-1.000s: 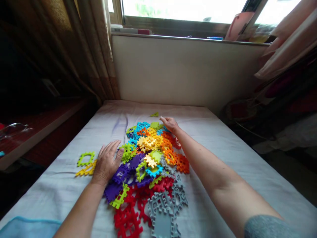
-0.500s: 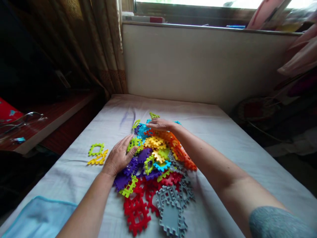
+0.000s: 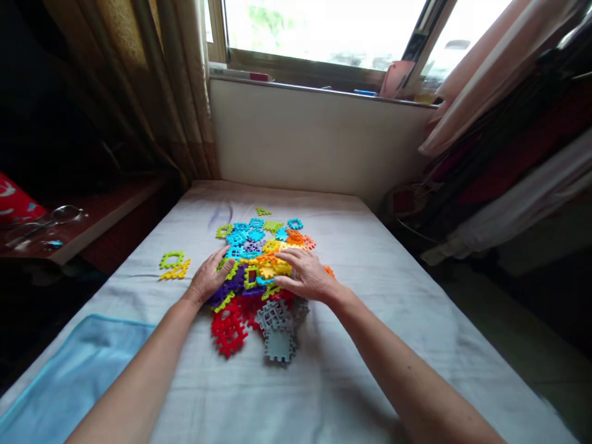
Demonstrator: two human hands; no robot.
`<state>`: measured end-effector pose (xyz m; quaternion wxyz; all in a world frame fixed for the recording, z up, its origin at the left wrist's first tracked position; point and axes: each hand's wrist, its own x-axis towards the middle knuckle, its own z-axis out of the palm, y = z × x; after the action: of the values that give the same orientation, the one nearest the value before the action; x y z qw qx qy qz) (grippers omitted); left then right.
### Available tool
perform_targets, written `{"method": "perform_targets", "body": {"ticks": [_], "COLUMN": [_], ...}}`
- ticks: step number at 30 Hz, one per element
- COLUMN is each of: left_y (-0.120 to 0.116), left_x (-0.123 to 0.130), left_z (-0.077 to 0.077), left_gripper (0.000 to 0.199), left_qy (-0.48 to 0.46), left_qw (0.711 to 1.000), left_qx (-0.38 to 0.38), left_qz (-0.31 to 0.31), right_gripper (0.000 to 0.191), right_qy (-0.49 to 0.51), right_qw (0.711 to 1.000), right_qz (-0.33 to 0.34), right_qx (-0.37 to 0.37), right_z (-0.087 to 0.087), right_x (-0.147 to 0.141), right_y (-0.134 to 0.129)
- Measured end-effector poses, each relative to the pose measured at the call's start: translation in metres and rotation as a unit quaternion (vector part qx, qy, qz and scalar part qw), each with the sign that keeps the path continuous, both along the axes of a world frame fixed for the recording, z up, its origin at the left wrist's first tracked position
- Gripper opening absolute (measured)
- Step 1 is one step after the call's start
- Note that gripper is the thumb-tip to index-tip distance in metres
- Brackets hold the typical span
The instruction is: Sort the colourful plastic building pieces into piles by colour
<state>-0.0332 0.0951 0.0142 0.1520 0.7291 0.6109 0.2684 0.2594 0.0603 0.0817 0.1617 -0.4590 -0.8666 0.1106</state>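
Note:
A heap of notched plastic pieces lies on the white sheet. Blue pieces (image 3: 256, 235) are at its far side, yellow pieces (image 3: 272, 266) in the middle, purple pieces (image 3: 234, 282) at the left. Red pieces (image 3: 230, 331) and grey pieces (image 3: 279, 345) form the near edge. My left hand (image 3: 208, 275) rests against the heap's left side, thumb apart from the fingers. Over the right part of the heap, my right hand (image 3: 305, 273) is spread on the yellow and orange pieces. Neither hand grips a piece.
A green square piece (image 3: 172, 259) and a yellow piece (image 3: 177, 270) lie apart at the left. A blue cloth (image 3: 99, 348) is at the near left. Glasses (image 3: 67, 214) sit on a wooden shelf (image 3: 87, 231); clothes hang at the right.
My right hand has moved from the heap's far side back toward its middle. More blue and orange pieces show at the far side. The view has tilted up.

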Motion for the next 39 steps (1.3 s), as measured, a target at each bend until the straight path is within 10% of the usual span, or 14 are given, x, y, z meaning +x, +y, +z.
{"method": "perform_targets", "body": {"ticks": [5,10,19,27,33,39], "left_y": [-0.070,-0.114,-0.070,-0.045,-0.044,-0.042], "left_x": [-0.008,0.002,0.101,0.060,0.075,0.106], "left_z": [-0.005,-0.010,0.005,0.023,-0.010,-0.012], "left_gripper": [0.101,0.108,0.070,0.065,0.074,0.070], "left_qy": [0.075,0.110,-0.049,0.069,-0.004,-0.222], "left_qw": [0.993,0.990,0.994,0.981,0.990,0.974], "left_qx": [-0.028,0.011,0.097,0.031,0.014,0.018], "left_qz": [-0.088,-0.089,-0.029,0.177,0.139,0.045], "right_gripper": [0.104,0.093,0.075,0.066,0.053,0.055], "right_qy": [-0.044,-0.057,0.211,0.234,0.260,0.484], "right_qw": [0.993,0.996,0.965,0.898,0.905,0.824], "right_qz": [0.103,0.040,-0.137,-0.371,-0.336,-0.273], "right_qx": [0.022,0.048,0.070,-0.036,-0.021,-0.110], "right_z": [-0.027,-0.037,-0.016,-0.052,-0.068,-0.050], "right_x": [0.011,-0.008,-0.014,0.070,0.002,-0.075], "right_y": [-0.075,-0.060,0.017,0.007,-0.003,0.023]}}
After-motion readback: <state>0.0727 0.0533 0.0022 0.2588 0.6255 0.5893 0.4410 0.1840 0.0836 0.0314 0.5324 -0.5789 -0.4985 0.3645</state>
